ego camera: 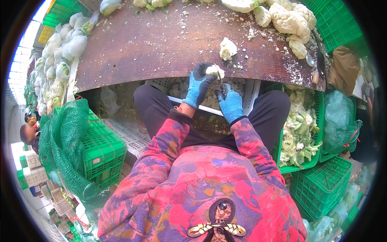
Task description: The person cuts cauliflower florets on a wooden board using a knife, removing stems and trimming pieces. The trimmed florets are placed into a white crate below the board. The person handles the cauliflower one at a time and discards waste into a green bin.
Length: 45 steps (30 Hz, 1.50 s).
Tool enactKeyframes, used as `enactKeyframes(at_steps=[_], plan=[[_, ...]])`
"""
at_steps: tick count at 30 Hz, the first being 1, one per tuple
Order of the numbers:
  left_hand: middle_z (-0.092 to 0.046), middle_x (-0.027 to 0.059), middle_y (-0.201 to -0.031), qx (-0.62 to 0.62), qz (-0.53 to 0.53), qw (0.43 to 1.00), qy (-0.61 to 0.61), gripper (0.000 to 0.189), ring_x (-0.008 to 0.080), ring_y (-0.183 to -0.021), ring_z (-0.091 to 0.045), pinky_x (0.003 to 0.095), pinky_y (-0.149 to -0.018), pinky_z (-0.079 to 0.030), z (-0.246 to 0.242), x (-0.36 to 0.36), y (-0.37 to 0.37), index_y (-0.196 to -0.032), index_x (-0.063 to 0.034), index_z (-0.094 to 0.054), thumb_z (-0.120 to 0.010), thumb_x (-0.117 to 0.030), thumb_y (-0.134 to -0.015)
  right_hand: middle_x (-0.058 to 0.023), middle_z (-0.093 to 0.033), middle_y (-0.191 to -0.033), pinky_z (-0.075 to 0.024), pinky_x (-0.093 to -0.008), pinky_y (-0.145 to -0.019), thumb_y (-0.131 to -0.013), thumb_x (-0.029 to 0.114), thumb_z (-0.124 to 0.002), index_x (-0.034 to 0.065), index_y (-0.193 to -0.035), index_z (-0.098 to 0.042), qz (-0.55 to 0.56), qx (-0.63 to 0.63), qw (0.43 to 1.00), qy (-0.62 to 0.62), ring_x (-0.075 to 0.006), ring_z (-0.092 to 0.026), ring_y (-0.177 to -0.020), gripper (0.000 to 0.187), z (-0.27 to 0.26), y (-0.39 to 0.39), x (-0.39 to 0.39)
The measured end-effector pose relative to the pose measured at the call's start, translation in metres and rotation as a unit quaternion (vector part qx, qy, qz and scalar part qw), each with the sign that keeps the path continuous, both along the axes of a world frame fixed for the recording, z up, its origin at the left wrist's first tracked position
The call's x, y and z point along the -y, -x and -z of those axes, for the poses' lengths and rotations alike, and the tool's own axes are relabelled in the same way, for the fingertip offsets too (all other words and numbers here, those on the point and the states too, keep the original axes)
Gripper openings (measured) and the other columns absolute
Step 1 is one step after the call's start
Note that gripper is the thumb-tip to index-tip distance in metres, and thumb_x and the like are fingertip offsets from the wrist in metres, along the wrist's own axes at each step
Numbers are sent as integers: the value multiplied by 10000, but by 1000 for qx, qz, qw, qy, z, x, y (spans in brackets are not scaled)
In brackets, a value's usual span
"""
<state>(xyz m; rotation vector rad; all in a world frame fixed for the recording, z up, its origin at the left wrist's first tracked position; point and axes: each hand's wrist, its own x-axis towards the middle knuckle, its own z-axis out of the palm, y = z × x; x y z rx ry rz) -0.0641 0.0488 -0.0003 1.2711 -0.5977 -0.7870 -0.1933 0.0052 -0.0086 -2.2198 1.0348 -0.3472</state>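
Note:
My left hand (pixel 199 83), in a blue knit glove with a black coated palm, grips a small white cauliflower piece (pixel 214 70). A knife (pixel 220 77) is in my right hand (pixel 229 98), gloved the same way, and its narrow blade lies against the piece. Both hands are over a white plastic crate (pixel 251 96) between my knees, which holds many small cauliflower florets (pixel 211 98). On the wooden table (pixel 145 45) just beyond my hands lies a larger cauliflower chunk (pixel 228 49).
Whole cauliflowers (pixel 290 19) are heaped at the table's far right, near a wooden-handled tool (pixel 315 77). Net-wrapped heads (pixel 68 42) line the left. A green crate of leaf trimmings (pixel 302 136) stands at my right. Green crates (pixel 104 145) with green netting (pixel 68 142) stand left.

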Motion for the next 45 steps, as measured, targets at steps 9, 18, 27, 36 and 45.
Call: enactKeyframes(at_steps=[9, 18, 27, 36, 45], plan=[[-531, 81, -1039, 8, 37, 999, -24, 415, 144, -937, -527, 265, -810, -445, 3, -13, 13, -1094, 33, -471, -557, 16, -688, -223, -596, -891, -472, -453, -658, -817, 216, -546, 37, -1213, -378, 19, -117, 993, -2, -392, -592, -768, 466, 10, -11, 0], [-585, 53, -962, 58, 88, 992, -62, 382, 141, -925, -536, 269, -827, -425, 4, -23, 3, -1008, 16, -560, -559, -39, -629, -219, -574, -999, -471, -449, -663, -810, 198, -533, 125, -1350, -257, 35, -31, 999, -12, -373, -594, -780, 611, 20, 14, 10], [-523, 162, -1060, 498, -129, 820, -253, 372, 344, -1014, -471, 435, -846, -413, 36, 51, -52, -1004, -69, -579, -656, -210, -668, -221, -608, -866, -453, -452, -652, -832, 278, -556, 70, -1181, -457, 157, 19, 984, -79, -397, -582, -772, 418, 31, 46, 23], [-559, 134, -960, 434, -21, 889, -143, 279, 297, -883, -572, 357, -795, -462, 23, 37, -48, -973, -42, -594, -606, -83, -698, -205, -611, -813, -458, -411, -612, -821, 244, -593, 79, -1174, -474, 109, 135, 979, -103, -374, -591, -721, 407, 32, 33, 19], [-586, 54, -957, 305, 105, 941, -106, 305, 121, -910, -549, 271, -808, -445, -13, 11, -29, -1008, -23, -602, -608, -28, -703, -209, -605, -817, -458, -400, -610, -819, 227, -595, 79, -1167, -481, 51, 172, 980, -84, -371, -593, -725, 395, 11, 16, 12]])
